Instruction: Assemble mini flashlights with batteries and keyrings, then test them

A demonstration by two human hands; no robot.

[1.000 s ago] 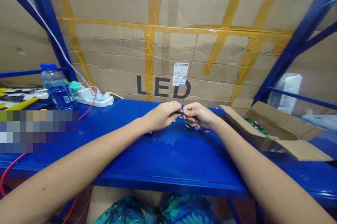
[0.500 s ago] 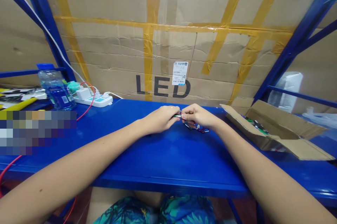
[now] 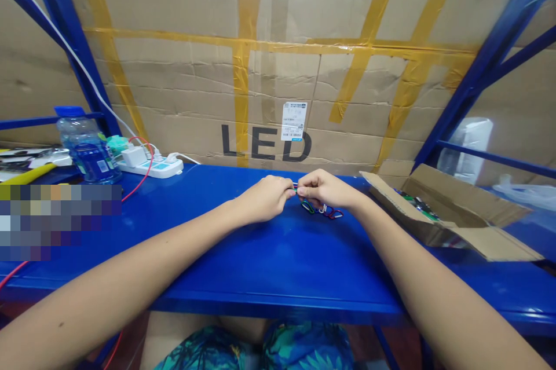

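My left hand (image 3: 270, 198) and my right hand (image 3: 325, 189) meet over the middle of the blue table (image 3: 278, 266). Fingers of both pinch a small green carabiner (image 3: 296, 189), mostly covered by the fingertips. Just below my right hand are more carabiners: a green one (image 3: 307, 207), a silver one (image 3: 322, 208) and a red one (image 3: 336, 215). Whether these hang from the fingers or lie on the table I cannot tell.
At the right stands an open cardboard box (image 3: 452, 234) with small coloured items (image 3: 419, 205) inside. A water bottle (image 3: 89, 150) and a white power strip (image 3: 163, 168) with a red cable (image 3: 147, 170) are at the left. Taped cardboard (image 3: 186, 86) rises behind.
The hands stay together, with the fingertips slightly closer around the green carabiner. The carabiners below my right hand show more clearly. The whole view has shifted a little.
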